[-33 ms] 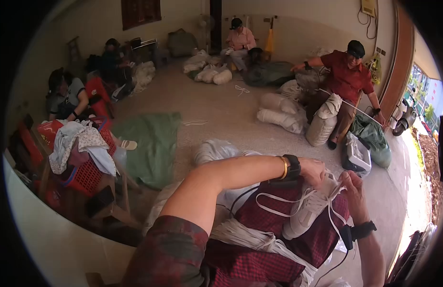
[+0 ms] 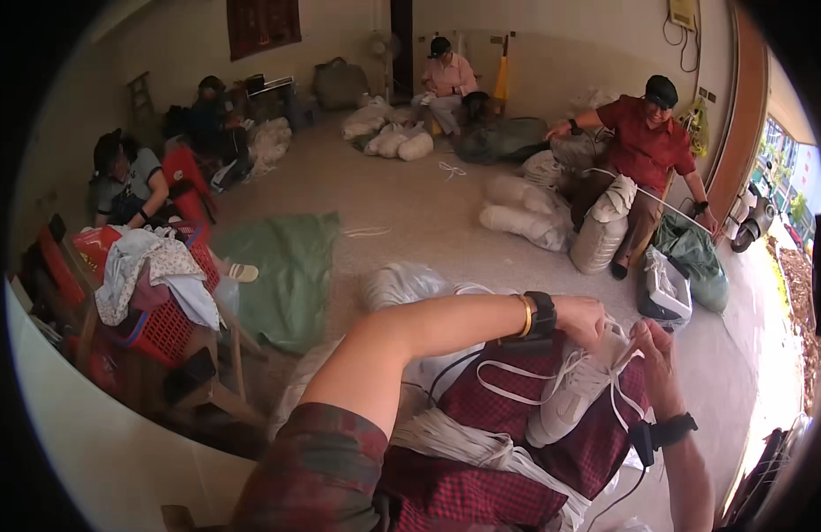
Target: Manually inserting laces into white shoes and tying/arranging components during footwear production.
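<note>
Across my lap, maroon-and-black checked cloth (image 2: 494, 390). Left on it, a ropy bundle of flat white laces (image 2: 468, 443); right, a smooth white shoe (image 2: 561, 403), near end rounded. Left hand (image 2: 581, 321), curled at the shoe's far end: grip hidden, cannot tell. Right hand (image 2: 656, 350): thumb and finger pinched on thin lace (image 2: 615, 372).

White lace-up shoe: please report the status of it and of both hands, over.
Left hand curled, grip hidden; right hand pinching white flat lace. White lace-up shoe on red-and-black checked cloth. Loose white lace loop lying left of shoe.
</note>
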`<state>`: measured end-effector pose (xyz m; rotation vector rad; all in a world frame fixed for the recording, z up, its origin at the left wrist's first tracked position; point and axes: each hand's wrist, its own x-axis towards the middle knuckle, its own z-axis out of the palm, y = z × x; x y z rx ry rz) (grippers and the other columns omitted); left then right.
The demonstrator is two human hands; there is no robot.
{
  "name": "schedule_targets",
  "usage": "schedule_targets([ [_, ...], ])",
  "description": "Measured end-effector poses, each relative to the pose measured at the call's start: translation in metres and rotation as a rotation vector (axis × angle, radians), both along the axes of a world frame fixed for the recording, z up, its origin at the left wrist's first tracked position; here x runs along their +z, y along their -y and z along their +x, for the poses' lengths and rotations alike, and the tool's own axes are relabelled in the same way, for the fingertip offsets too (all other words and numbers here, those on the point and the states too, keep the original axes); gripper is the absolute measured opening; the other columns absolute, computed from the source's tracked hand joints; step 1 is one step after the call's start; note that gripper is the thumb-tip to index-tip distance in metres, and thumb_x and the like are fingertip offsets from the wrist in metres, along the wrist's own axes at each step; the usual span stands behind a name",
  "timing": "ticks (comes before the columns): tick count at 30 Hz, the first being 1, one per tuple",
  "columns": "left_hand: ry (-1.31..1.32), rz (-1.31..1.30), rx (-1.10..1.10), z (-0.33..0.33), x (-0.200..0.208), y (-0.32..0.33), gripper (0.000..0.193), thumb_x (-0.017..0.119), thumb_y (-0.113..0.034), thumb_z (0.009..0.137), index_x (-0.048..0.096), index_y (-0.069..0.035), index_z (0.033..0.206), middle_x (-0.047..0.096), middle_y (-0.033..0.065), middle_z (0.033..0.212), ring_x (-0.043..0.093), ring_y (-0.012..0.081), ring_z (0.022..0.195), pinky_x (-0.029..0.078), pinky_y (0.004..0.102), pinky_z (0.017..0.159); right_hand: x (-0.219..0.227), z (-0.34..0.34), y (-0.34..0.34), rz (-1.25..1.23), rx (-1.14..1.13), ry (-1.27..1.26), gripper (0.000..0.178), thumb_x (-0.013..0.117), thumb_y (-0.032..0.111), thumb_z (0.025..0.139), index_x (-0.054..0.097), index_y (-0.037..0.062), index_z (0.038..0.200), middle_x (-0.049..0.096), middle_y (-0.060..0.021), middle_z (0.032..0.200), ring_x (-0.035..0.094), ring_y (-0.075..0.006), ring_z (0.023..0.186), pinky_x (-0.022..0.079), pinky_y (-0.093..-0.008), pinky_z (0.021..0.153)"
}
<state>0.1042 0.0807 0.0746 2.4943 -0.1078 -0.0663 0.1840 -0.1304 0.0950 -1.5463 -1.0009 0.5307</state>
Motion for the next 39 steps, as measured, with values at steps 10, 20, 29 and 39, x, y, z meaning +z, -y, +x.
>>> schedule_targets([
  [10, 0.524, -0.759, -0.138, -0.042, 0.059, 0.077, 0.021, 0.052, -0.015, 0.099, 0.063, 0.001, 0.091, 0.064, 0.0055, 0.070, 0.062, 0.0112, 0.063, 0.050, 0.0287, 0.060, -0.070, 0.031, 0.012, 0.298, -0.083, -0.028, 0.037, 0.056, 0.037, 0.104, 0.063, 0.0044, 0.119, 0.063, 0.0040, 0.099, 0.060, -0.0046, 0.092, 0.050, -0.0194, 0.074],
  [20, 0.619, -0.430, 0.094, -0.007, 0.015, 0.073, 0.027, 0.060, -0.019, 0.091, 0.063, 0.007, 0.085, 0.066, 0.0223, 0.069, 0.067, 0.0272, 0.065, 0.050, 0.0412, 0.062, 0.003, 0.016, 0.009, 0.274, -0.151, 0.079, 0.023, 0.056, 0.028, 0.105, 0.065, 0.0114, 0.092, 0.053, 0.0100, 0.076, 0.038, 0.0017, 0.062, 0.028, -0.0175, 0.052],
  [29, 0.632, -0.794, 0.227, -0.021, 0.035, 0.079, 0.027, 0.051, -0.017, 0.100, 0.062, 0.001, 0.083, 0.059, 0.0000, 0.070, 0.051, 0.0064, 0.066, 0.044, 0.0275, 0.059, -0.008, -0.042, 0.011, 0.051, -0.063, 0.352, 0.015, 0.063, 0.014, 0.098, 0.066, -0.0001, 0.096, 0.062, 0.0030, 0.075, 0.049, -0.0033, 0.064, 0.038, -0.0221, 0.056],
  [39, 0.680, -1.292, 0.651, -0.074, 0.034, -0.067, 0.008, 0.060, -0.009, 0.094, 0.061, -0.003, 0.098, 0.060, 0.0034, 0.079, 0.039, 0.0046, 0.052, 0.028, 0.0202, 0.044, -0.024, 0.065, 0.049, 0.350, -0.285, -0.038, 0.041, 0.043, 0.040, 0.106, 0.063, 0.0072, 0.093, 0.058, 0.0052, 0.072, 0.049, -0.0031, 0.061, 0.035, -0.0197, 0.053],
])
